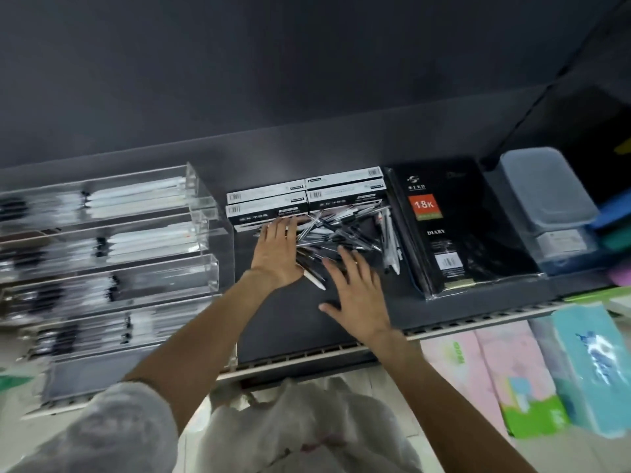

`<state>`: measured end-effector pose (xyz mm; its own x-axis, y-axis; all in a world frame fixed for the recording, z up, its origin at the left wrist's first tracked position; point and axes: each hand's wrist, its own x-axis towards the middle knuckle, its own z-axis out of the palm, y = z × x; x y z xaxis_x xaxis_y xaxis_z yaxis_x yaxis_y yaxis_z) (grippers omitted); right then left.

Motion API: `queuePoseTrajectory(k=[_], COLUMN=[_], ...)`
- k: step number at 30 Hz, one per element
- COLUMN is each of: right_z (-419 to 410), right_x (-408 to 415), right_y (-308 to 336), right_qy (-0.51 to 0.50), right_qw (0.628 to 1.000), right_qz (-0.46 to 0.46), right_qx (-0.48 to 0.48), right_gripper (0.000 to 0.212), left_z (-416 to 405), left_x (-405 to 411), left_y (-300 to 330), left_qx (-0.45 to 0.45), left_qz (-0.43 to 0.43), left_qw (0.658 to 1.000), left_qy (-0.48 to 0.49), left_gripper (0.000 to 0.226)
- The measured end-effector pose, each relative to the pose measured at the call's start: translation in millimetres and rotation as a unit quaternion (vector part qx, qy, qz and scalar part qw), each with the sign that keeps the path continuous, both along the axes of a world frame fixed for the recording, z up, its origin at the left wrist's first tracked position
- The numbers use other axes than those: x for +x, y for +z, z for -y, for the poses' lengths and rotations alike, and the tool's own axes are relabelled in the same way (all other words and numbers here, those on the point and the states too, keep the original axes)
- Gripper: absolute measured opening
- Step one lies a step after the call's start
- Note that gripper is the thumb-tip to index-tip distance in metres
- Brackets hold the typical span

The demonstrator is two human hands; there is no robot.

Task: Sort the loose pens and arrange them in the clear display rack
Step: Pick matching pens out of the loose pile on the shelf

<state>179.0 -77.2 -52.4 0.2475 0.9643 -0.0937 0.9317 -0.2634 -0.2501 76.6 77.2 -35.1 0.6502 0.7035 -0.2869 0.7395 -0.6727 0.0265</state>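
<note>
One dark shelf (283, 329) carries one clear display rack (112, 254) of five tiers at left, four pen boxes (304, 198), and a pile of loose pens (345, 233), too tangled to count. Left hand (278, 254) and right hand (358, 295) lie flat, fingers spread, on the pile's near edge.

Dim dark shelf w/ motion blur, worst on clear rack (109, 233) (left), wide-angle bending at edges.

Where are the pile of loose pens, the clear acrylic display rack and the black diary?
pile of loose pens (345, 230), head view, middle of the heap.
clear acrylic display rack (205, 271), head view, right end wall.
black diary (454, 230), head view, front cover.
</note>
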Motion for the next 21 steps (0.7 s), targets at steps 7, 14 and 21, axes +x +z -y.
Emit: queuePoseTrajectory(k=[7,14,21], right_z=[-22.7,-18.8,-20.9], right_x=[-6.7,8.6,4.6], right_y=[-24.5,-36.6,-39.5], right_qy=[0.024,0.018,-0.004], right_qw=[0.999,0.993,0.993], right_qz=[0.039,0.057,0.056], right_qx=[0.014,0.097,0.104], right_gripper=[0.051,0.038,0.042], left_z=[0.0,-13.8,-15.0], left_x=[-2.2,-6.6,-13.5], left_y=[-4.1,11.0,26.7], left_qx=[0.028,-0.055,-0.052], left_qz=[-0.025,-0.03,-0.086], left_qw=[0.999,0.998,0.995], left_qy=[-0.019,-0.015,-0.013], left_gripper=[0.068,0.052,0.035])
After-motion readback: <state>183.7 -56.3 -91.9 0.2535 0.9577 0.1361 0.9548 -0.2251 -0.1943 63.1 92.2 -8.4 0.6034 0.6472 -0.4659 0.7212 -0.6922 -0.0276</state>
